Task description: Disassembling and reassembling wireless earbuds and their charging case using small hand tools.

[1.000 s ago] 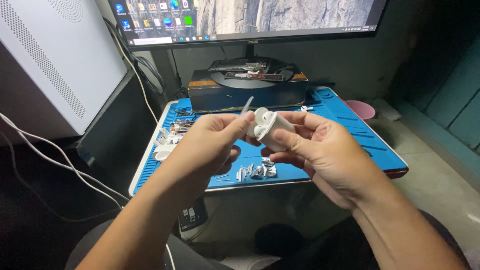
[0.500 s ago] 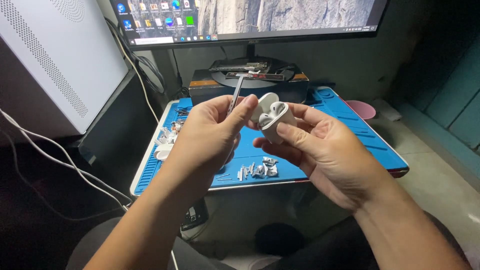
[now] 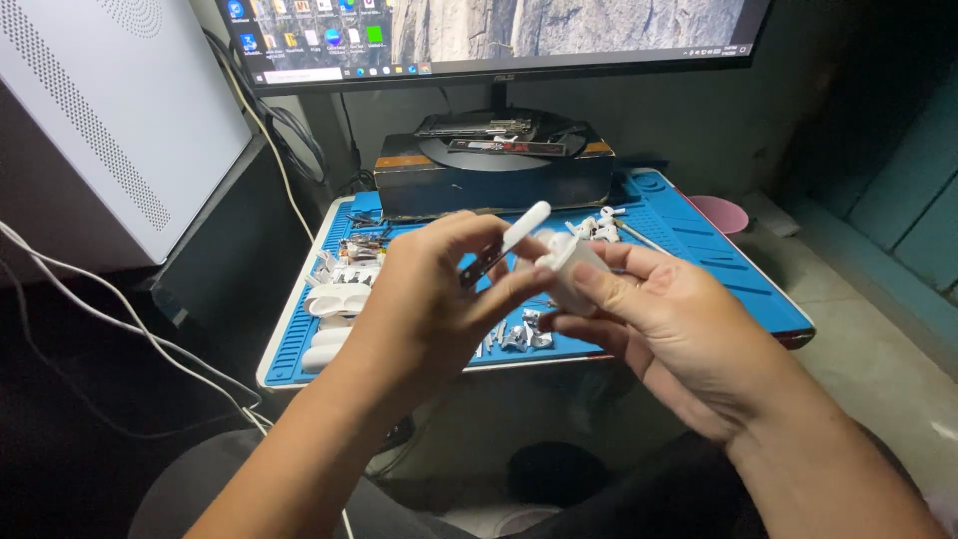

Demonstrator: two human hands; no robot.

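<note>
Fingers of the left hand (image 3: 424, 299) pinch a slim white-handled tool (image 3: 507, 243) just above the blue mat (image 3: 699, 240). Beside it, the right hand (image 3: 669, 329) curls round a small white case (image 3: 569, 262), thumb pressed on its side, over the mat's front edge.

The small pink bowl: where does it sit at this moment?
In the head view, the pink bowl sits at the far right, just beyond the blue work mat's back right corner, below the monitor.
</note>
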